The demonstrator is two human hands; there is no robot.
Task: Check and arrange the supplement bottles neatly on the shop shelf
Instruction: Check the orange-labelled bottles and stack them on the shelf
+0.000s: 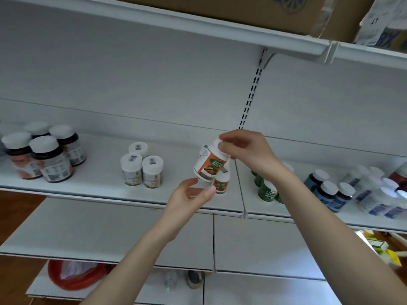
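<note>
The right hand (240,148) pinches the tilted orange-label bottle (209,165) by its cap, the left hand (189,194) spread just under its base.

Shelf (99,172): white painted metal, smooth, matt. Orange-label bottle (209,166), above shelf: glossy white plastic. Box (220,7), above shelf: matt brown cardboard.

A cardboard box (220,9) sits overhead, a paper-wrapped package (383,25) beside it. Low at left lies a red ring (72,285) holding a plastic bag (72,270); low at right, small yellow and green boxes (383,249).
</note>
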